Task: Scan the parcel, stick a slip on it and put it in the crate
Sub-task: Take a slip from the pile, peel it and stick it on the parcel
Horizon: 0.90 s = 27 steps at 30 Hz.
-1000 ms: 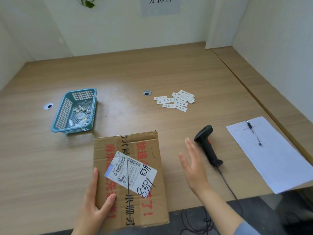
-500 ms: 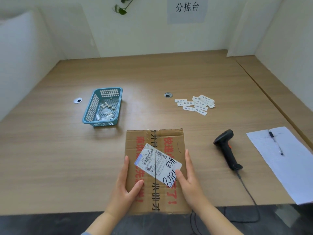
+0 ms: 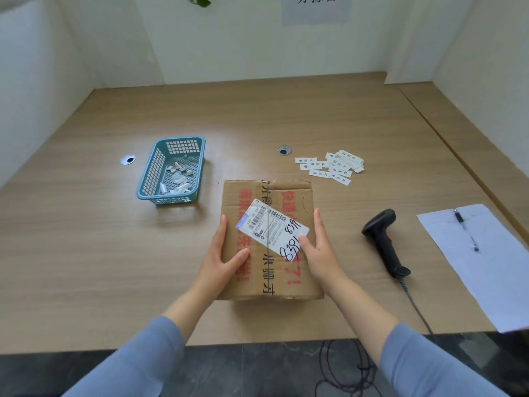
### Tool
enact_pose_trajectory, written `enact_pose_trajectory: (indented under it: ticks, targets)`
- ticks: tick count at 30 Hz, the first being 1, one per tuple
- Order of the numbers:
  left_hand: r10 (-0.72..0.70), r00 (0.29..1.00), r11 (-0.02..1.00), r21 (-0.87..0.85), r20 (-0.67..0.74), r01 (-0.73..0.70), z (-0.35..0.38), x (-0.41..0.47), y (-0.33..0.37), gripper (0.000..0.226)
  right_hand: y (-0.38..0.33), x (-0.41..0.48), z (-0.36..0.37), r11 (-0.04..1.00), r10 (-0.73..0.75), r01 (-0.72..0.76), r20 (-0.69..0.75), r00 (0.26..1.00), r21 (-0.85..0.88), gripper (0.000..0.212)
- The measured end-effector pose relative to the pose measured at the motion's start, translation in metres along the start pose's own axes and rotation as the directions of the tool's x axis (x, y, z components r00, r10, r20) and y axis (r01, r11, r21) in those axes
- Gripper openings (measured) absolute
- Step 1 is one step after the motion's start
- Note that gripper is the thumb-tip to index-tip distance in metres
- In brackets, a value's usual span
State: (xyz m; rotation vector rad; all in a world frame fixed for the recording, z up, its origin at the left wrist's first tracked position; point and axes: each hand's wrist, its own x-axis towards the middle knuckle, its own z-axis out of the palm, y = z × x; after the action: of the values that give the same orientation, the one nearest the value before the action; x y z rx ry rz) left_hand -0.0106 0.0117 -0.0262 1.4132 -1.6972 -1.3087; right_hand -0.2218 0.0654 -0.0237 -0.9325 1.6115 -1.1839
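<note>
A flat brown cardboard parcel (image 3: 286, 279) with red print and a white shipping label (image 3: 269, 227) lies near the table's front edge. My left hand (image 3: 221, 253) grips its left side, thumb on top. My right hand (image 3: 320, 253) grips its right side, thumb on the label. A black handheld scanner (image 3: 383, 239) lies to the right of the parcel, its cable running off the table. Several white slips (image 3: 332, 166) are scattered beyond the parcel. No crate is in view.
A teal plastic basket (image 3: 148, 179) holding white paper scraps stands to the left. A sheet of paper (image 3: 492, 267) with a pen (image 3: 465, 229) on it lies at the right edge. Two cable grommets (image 3: 284, 150) are set in the wooden table (image 3: 86, 253). White walls enclose the table.
My right hand, spread in the air beside the scanner a second ago, came onto the parcel's right side. Both hands now hold the parcel, which sits farther onto the table.
</note>
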Motion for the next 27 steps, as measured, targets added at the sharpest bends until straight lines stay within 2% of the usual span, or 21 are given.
enact_pose_trajectory:
  ticks: [9,21,27]
  targets:
    - [-0.103,0.994,0.994,-0.028,0.024,0.104,0.005,0.022,-0.008,0.088,0.004,0.026,0.003,0.993,0.113,-0.113,0.012,0.994,0.034,0.069]
    - [-0.114,0.993,0.994,-0.004,0.037,0.114,0.004,0.025,-0.016,0.088,0.018,0.036,0.006,0.987,0.153,-0.154,0.015,0.988,0.037,0.070]
    - [-0.089,0.996,0.989,-0.121,0.010,0.090,-0.001,0.029,-0.011,0.085,0.016,0.047,-0.004,0.990,0.139,-0.139,-0.052,0.989,0.019,0.067]
